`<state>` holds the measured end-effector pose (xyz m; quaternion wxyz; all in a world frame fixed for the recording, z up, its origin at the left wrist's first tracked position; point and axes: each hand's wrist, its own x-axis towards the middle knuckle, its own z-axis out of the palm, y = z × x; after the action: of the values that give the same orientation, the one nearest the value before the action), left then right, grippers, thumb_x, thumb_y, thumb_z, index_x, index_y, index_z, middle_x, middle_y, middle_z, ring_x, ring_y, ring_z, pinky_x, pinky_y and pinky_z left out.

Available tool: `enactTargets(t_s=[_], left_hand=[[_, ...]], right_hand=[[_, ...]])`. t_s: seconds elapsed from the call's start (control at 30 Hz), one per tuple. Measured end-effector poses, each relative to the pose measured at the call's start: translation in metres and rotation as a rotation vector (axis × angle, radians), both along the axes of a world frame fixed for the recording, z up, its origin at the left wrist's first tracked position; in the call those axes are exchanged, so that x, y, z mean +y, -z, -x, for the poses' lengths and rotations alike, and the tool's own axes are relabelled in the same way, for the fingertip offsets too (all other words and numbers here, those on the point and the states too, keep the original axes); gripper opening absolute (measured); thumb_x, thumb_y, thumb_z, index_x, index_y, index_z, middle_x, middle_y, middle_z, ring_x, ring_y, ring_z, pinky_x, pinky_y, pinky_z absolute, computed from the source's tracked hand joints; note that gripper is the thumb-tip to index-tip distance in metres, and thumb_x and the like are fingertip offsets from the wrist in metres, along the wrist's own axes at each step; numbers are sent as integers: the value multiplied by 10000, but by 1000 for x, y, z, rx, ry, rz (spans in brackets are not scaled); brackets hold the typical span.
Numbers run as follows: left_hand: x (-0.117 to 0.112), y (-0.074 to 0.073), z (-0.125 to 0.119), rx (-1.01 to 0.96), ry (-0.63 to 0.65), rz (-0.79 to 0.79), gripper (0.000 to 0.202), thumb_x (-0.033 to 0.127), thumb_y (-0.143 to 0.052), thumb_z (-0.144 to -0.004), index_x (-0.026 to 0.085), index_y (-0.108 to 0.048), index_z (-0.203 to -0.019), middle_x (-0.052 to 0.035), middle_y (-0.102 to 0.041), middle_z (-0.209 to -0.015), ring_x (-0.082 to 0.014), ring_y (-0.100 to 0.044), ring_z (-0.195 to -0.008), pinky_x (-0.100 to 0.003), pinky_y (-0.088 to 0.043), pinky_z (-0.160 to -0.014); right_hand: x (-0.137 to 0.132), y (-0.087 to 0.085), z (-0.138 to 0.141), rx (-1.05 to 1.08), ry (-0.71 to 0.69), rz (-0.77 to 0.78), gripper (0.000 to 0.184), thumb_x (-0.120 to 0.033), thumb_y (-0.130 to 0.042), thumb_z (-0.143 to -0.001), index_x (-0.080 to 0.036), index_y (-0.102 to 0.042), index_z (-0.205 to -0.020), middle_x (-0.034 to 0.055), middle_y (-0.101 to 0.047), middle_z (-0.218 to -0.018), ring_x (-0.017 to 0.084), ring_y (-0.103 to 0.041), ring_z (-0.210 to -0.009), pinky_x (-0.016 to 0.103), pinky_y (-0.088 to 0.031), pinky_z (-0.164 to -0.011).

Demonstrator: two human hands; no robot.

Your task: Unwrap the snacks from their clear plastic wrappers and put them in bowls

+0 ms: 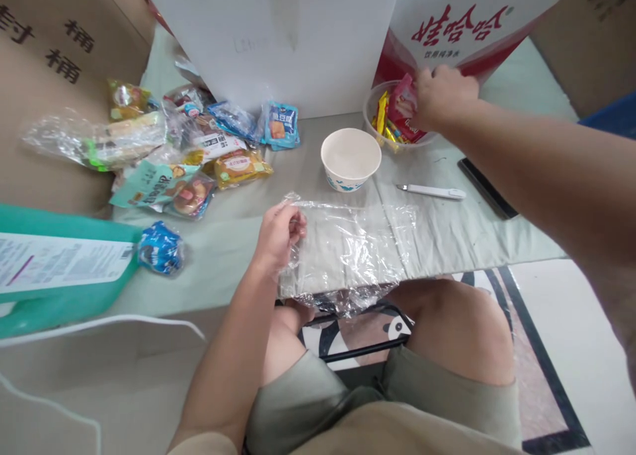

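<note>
Clear plastic bag [352, 246] lies across front edge of surface [223, 263], near end drooping over. Your L hand [279, 235] at bag's L end, fingers closed on it. Beyond: white cutter [433, 191] on R, paper bowl [350, 157] upright approx. mid. Snack pkts [218, 140] heaped L of bowl. Farther: your R hand [444, 97] over clear tub [368, 116], at red pkt [403, 107] in it; R fingers partly hidden, can't tell if gripping.

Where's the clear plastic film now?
In the head view, the clear plastic film hangs over the near table edge at centre, its left side in the left hand, below the paper bowl.
</note>
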<state>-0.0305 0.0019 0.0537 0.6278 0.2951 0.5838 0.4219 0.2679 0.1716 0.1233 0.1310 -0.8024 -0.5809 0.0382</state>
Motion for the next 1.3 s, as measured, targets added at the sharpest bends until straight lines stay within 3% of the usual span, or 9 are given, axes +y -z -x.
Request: enactTargets(t_s=[0.17,0.23,0.37,0.6,0.8,0.93,1.07,1.2,1.3], left_hand=[[2,8,11,237,71,-206,146,269,-644,-754,194,-548,-672,35,-626,-592,-80,-561,-424,-185,-379,-420],[4,12,16,322,90,-252,74,228,-647,-760,202,-581,-738,43,-640,-579,-100,-588,-437,-201,-439,-465],[6,19,23,320,62,-278,125,119,-594,-708,197,-623,-801,13,-718,-670,-129,-693,-571,-210,-512,-559],[9,24,24,186,-18,-365,131,87,-589,-624,186,-591,-709,5,-727,-693,-133,-716,-621,-230,-581,-634],[16,11,14,6,-312,-281,207,79,-583,-626,218,-443,-690,47,-659,-675,-94,-664,-581,-169,-509,-519],[20,10,13,-83,-351,-212,250,63,-596,-634,227,-421,-707,53,-648,-699,-85,-663,-652,-157,-513,-555],[30,25,21,-106,-383,-179,262,49,-604,-674,215,-402,-681,58,-667,-730,-72,-687,-772,-143,-513,-616],[35,33,25,-185,-382,-144,256,50,-638,-720,203,-445,-651,71,-692,-764,-60,-691,-855,-141,-513,-652],[32,24,21,-228,-393,-110,170,73,-590,-730,221,-528,-673,55,-728,-792,-66,-692,-791,-146,-516,-609]], right_hand=[[-85,1,19,90,-316,-317,294,-147,-678,-810,-176,-614,-1096,134,-704,-1161,267,-667,-1096,494,-497,-971],[-136,22,25,257,-456,-457,305,-190,-611,-841,-193,-605,-1147,78,-714,-990,203,-682,-871,414,-558,-833],[-201,86,35,250,-425,-368,547,-388,-709,-767,-195,-581,-1263,156,-687,-1219,336,-644,-1129,547,-532,-963],[-195,107,32,207,-256,-131,69,-257,-572,-840,-216,-624,-859,130,-718,-1052,346,-623,-1137,586,-438,-1027],[-204,112,25,699,-171,-539,479,-466,-653,-858,-253,-517,-1265,118,-638,-1204,268,-651,-1112,504,-524,-989],[-199,134,27,1174,-103,-285,772,-662,-742,-763,-299,-449,-1378,106,-638,-1269,224,-689,-1001,370,-599,-747],[-195,134,31,1323,-199,-118,727,-823,-597,-796,-295,-563,-1294,90,-659,-1331,224,-677,-1135,354,-598,-833],[-198,121,37,1328,-403,-14,819,-661,-860,-636,-322,-555,-1316,77,-650,-1378,248,-645,-1213,373,-583,-887],[-199,117,43,1294,-415,-10,580,-524,-857,-693,-273,-603,-1151,41,-718,-1024,183,-670,-889,335,-556,-759]])
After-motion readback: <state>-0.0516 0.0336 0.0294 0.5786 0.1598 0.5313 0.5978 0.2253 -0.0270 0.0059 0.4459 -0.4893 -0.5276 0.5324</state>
